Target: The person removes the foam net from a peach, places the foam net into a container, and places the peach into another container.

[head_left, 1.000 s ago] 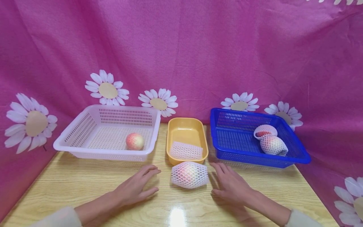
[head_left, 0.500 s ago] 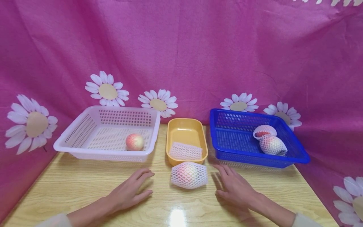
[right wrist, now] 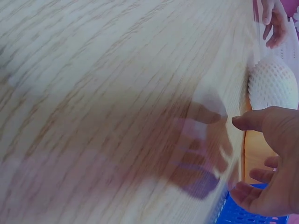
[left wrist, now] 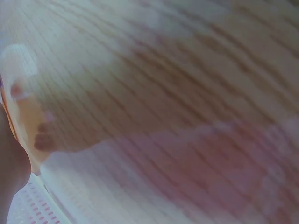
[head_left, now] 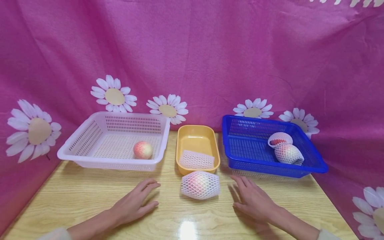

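A peach in a white foam net sleeve (head_left: 200, 185) lies on the wooden table, midway between the two hands. To its left, my left hand (head_left: 134, 201) has relaxed fingers and holds nothing. On the other side my right hand (head_left: 254, 199) is likewise loose, thumb and fingers spread apart, as the right wrist view also shows. Neither hand touches the netted peach. Just behind it stands a yellow tray (head_left: 198, 141) with a flat foam net sleeve (head_left: 196, 159) inside. Only a blurred edge of the left hand (left wrist: 11, 172) shows in the left wrist view.
A white basket (head_left: 103, 161) at the left holds one bare peach (head_left: 142, 150). In the blue basket (head_left: 255, 163) at the right lie two fruits in foam nets (head_left: 288, 153). A magenta curtain (head_left: 204, 60) with daisies hangs behind the table (head_left: 168, 220).
Both hands have drawn outward, away from the netted peach: the left hand to the left, the right hand to the right. The peach, tray and baskets stay where they were.
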`<state>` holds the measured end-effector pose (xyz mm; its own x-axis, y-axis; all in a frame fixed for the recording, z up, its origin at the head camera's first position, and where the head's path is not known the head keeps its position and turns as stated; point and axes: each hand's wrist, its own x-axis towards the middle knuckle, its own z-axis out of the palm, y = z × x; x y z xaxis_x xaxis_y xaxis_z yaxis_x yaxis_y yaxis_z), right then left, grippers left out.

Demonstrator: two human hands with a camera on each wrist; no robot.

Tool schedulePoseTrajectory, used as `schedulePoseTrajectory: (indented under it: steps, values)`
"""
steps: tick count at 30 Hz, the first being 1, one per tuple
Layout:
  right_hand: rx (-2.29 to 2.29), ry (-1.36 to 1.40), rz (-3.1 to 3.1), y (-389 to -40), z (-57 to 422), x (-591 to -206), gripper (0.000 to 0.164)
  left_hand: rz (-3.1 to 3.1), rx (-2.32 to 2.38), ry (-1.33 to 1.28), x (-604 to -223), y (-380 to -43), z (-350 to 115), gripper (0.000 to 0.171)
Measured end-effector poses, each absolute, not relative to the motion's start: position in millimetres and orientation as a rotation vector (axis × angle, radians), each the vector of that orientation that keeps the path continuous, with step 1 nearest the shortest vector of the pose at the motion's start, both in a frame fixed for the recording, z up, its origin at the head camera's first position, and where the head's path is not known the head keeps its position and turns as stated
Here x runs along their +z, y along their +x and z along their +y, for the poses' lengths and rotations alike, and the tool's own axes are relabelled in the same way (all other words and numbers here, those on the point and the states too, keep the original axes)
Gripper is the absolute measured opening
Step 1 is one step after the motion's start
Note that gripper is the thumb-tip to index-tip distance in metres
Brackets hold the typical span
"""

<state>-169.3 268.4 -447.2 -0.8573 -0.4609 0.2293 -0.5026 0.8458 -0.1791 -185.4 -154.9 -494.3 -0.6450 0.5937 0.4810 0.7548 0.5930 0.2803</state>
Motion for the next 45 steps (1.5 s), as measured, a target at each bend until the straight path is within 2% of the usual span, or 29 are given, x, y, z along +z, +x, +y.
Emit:
schedulePoseTrajectory:
  steps: [23,45]
  values:
    - [0.423,0.812,-2.824,-179,256,-436,0.094,-2.495,-0.708,-1.107,-491,-188,-146,0.053]
    - [0.497,0.926,-2.769,-189,219,-433,0.099,-2.476,-0.717,-1.212,-489,-194,-120,0.051]
